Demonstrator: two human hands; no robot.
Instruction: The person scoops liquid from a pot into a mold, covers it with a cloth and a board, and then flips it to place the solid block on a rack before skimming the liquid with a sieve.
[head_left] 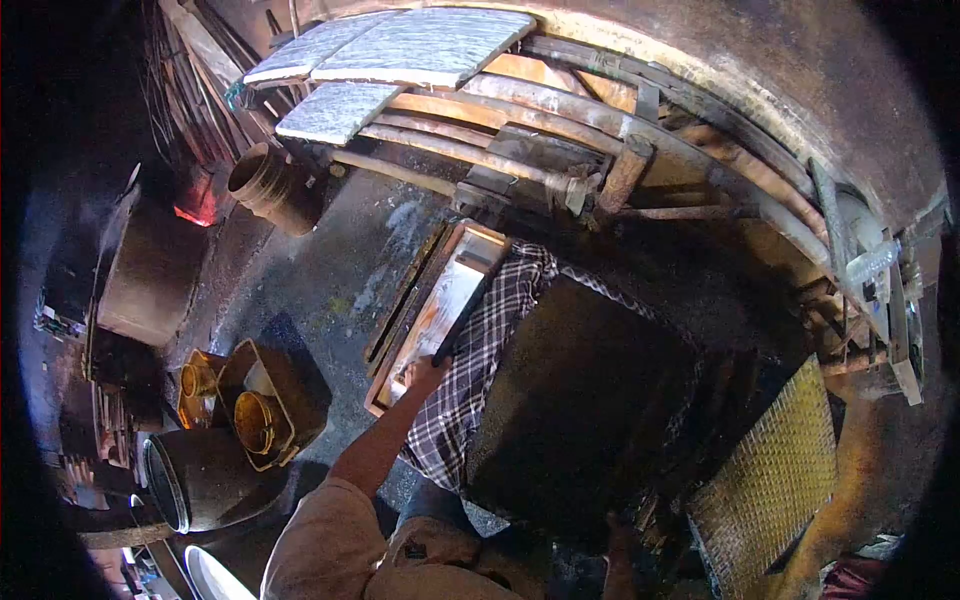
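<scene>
A long, shallow wooden tray [385,392] lies slantwise near the middle of the view, its inside shining white and brown. My left hand [427,374] reaches to its near right side, fingers bent over the rim. From there a dark straight edge runs up along the tray. Beside it, a dark checked cloth [462,415] hangs out from under a broad dark slab or stack [575,400]. My right hand [618,528] is low in deep shadow by the near right corner of that dark block; its fingers are hidden.
Metal-looking sheets [425,45] rest on a wooden rack [560,115] along the far wall. A bucket [275,190] stands near a red glow [197,205]. At left are a crate [250,375] with containers and a drum [205,480]. A yellow woven panel [770,480] leans at right.
</scene>
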